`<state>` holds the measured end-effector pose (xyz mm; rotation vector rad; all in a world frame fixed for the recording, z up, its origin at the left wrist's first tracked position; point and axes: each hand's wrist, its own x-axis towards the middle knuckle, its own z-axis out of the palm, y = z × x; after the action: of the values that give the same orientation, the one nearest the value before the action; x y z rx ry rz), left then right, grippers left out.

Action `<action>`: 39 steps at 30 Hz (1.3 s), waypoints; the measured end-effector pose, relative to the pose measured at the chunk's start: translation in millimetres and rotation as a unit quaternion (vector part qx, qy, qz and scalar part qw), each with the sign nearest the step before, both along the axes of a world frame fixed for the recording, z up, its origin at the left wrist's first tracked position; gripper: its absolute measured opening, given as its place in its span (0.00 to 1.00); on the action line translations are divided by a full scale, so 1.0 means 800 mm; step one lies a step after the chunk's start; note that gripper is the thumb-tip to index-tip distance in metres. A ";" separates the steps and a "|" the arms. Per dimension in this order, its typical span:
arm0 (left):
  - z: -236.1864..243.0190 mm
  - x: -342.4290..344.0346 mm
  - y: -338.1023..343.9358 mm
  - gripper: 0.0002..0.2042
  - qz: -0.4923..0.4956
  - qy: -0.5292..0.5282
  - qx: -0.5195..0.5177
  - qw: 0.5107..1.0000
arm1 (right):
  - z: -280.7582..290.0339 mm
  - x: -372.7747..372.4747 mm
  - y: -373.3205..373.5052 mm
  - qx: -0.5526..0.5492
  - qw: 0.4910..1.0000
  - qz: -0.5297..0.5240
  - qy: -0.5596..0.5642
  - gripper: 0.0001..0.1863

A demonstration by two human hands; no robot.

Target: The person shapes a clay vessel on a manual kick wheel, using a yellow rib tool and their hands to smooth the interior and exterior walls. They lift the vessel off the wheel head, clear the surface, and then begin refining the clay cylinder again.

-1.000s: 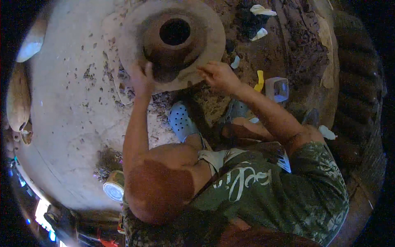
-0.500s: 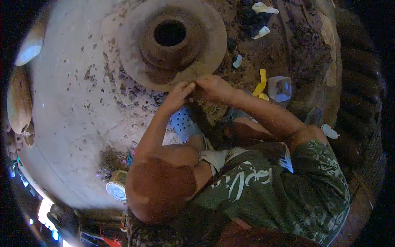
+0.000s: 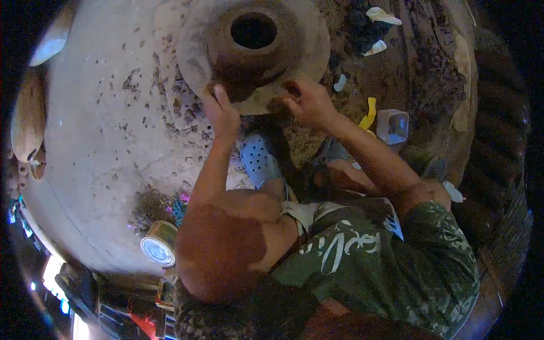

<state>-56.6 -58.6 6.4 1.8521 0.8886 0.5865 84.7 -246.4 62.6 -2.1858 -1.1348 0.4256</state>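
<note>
A round brown clay pot [image 3: 226,54] with a dark, wide mouth stands on a broad pale disc [image 3: 192,68] at the top. My left hand [image 3: 225,120] is at the disc's near left edge, its fingers pointing up and pressed together. Something dark shows at their tips, too blurred to name. Over the disc's near right edge, my right hand [image 3: 314,105] has its fingers curled toward the thumb. A dark patch lies by those fingertips; whether it is clay or shadow, I cannot make out. The two hands are apart, one on each side of the pot's near side.
Beneath my hands is my foot in a blue clog [image 3: 259,158]. A clear plastic tub [image 3: 392,127] and a yellow strip [image 3: 369,112] lie to the right. White scraps [image 3: 383,16] rest on dark clay at upper right. A tin can [image 3: 158,246] stands at lower left.
My hands were together at the disc's near edge; they have parted, the left going left and up, the right moving right. The whole view has shifted slightly.
</note>
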 end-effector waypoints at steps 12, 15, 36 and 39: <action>-0.053 0.022 0.034 0.26 0.020 0.182 0.245 0.952 | -0.037 0.002 0.097 0.073 0.966 0.108 -0.225 0.11; -0.056 0.023 0.047 0.24 0.000 0.159 0.293 0.943 | -0.038 0.001 0.102 0.034 0.964 0.124 -0.233 0.12; -0.061 0.058 0.179 0.24 -0.187 0.101 0.309 0.927 | -0.062 0.142 0.021 0.039 0.914 0.290 -0.282 0.25; -0.052 0.057 0.161 0.24 -0.171 0.126 0.293 0.932 | -0.075 0.181 0.002 0.068 0.930 0.237 -0.272 0.24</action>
<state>-11.3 70.5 -35.4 2.6030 0.5537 0.4234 229.3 -244.5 2.7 -1.9406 -1.9464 -0.0837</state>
